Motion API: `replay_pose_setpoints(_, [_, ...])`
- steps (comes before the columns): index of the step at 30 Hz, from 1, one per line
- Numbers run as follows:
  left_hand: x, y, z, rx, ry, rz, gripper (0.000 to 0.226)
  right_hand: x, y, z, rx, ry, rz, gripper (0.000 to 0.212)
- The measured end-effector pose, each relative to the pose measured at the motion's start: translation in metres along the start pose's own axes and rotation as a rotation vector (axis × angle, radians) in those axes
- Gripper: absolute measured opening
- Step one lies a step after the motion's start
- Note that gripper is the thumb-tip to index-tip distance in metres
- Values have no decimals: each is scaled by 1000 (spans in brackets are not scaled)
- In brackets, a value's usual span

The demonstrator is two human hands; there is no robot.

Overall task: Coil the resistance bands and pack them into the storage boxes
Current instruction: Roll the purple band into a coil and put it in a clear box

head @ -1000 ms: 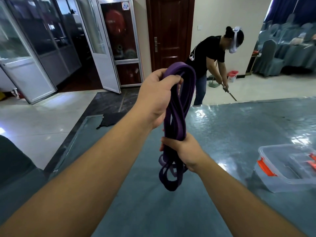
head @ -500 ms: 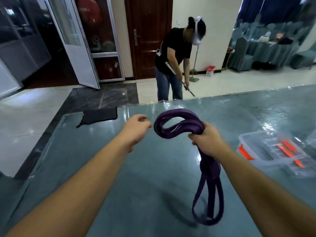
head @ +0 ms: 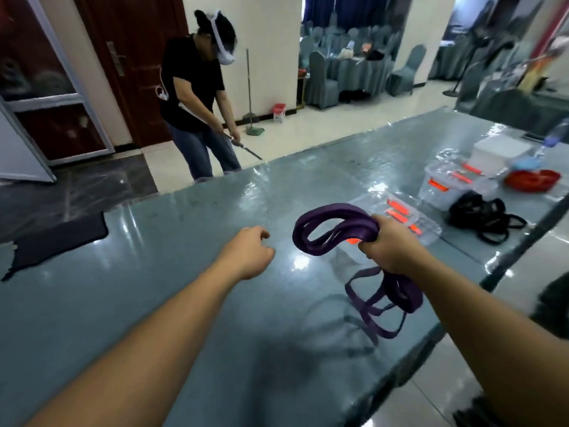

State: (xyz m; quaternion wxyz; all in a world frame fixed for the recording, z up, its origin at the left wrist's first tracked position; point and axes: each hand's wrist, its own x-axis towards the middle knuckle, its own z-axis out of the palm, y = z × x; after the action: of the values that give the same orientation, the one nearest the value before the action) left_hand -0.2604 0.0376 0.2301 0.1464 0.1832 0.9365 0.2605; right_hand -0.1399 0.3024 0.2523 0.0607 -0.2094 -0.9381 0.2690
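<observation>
The right hand (head: 388,241) gripped the purple resistance band (head: 334,230) at mid-bundle above the table (head: 154,288), near its right edge. The lower loops dangled loose. The left hand (head: 248,253) hovered beside it, fingers loosely curled, holding nothing. The clear storage box (head: 426,224) sat just beyond. Best to gather those hanging loops before lowering it in.

Resistance band (head: 334,224) deep purple, plain. Worktop (head: 184,272) glossy grey-blue. Storage boxes (head: 443,186) clear plastic, orange-red latches. Band pile (head: 480,215) black. Bowl-like thing (head: 531,179) red. Cloth (head: 55,238) at worktop's far left edge black. Door (head: 138,57) dark red-brown.
</observation>
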Motion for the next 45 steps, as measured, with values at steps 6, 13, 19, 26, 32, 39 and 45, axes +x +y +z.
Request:
replay_pose_setpoints(6, [14,73,36,116,-13,127,53,-22,77,-41,-23,4,63,17])
replay_pose_setpoints(13, [22,164,103,211,-78,241,51,-49,169,-94,-30,-27,135,14])
replay_pose_setpoints(19, [24,242,171,295,-122,307,52,-61,242,-147,-38,11,194,8])
replay_pose_setpoints(26, [20,321,234,356,-186,402,53,-71,308,-196,-3,77,241,14])
replay_pose_setpoints(32, [24,366,271,400,-249,466,54,-64,339,-232,-44,122,271,9])
replay_pose_setpoints(39, [64,388,305,451,-328,464,56,-25,362,-253,-37,143,283,9])
replay_pose_setpoints(45, [125,394,316,437,-353,416,56,32,357,-254,22,117,263,11])
